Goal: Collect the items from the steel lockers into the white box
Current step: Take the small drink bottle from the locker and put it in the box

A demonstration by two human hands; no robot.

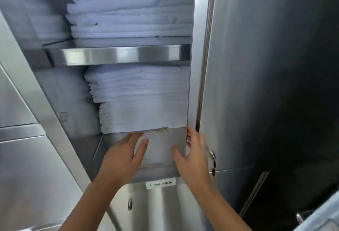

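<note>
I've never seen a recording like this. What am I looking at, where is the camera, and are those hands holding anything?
There is no machine here. A person wears a camera on the head, so you look forward and down over their own bare arms. In front is an open steel locker with its door swung to the right. A shelf splits it: one stack of folded white linen above, another stack below. The left hand reaches, fingers straight, toward the bottom of the lower stack. The right hand is spread at the door's edge. Neither holds anything yet.
</note>
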